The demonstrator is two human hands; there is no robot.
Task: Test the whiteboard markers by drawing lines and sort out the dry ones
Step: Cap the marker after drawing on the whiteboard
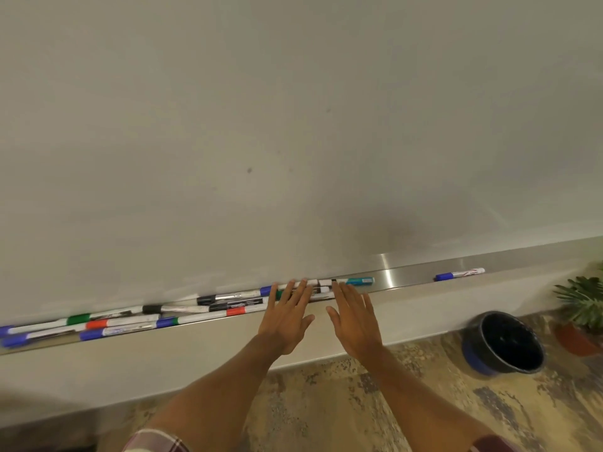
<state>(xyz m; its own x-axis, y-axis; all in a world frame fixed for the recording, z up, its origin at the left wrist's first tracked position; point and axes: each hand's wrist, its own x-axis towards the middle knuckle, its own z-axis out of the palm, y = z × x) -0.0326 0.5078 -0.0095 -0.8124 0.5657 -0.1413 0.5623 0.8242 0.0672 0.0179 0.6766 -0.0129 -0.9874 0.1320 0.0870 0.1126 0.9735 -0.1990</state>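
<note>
Up ahead, a big white board [293,125] fills most of the view, and no lines show on it. Along its bottom runs a shiny tray [401,275]. A dark bin [502,344] sits on the floor to the right. Both hands are flat and open and hold nothing. The left hand [287,318] and right hand [355,321] reach side by side to the tray. The markers [208,309] lie long-ways along the tray, so they run sideways across the fingers. Most lie to the left, so the left hand is nearer them. A teal marker [359,281] lies just past the right fingertips. A lone marker [460,274] lies far to the right.
</note>
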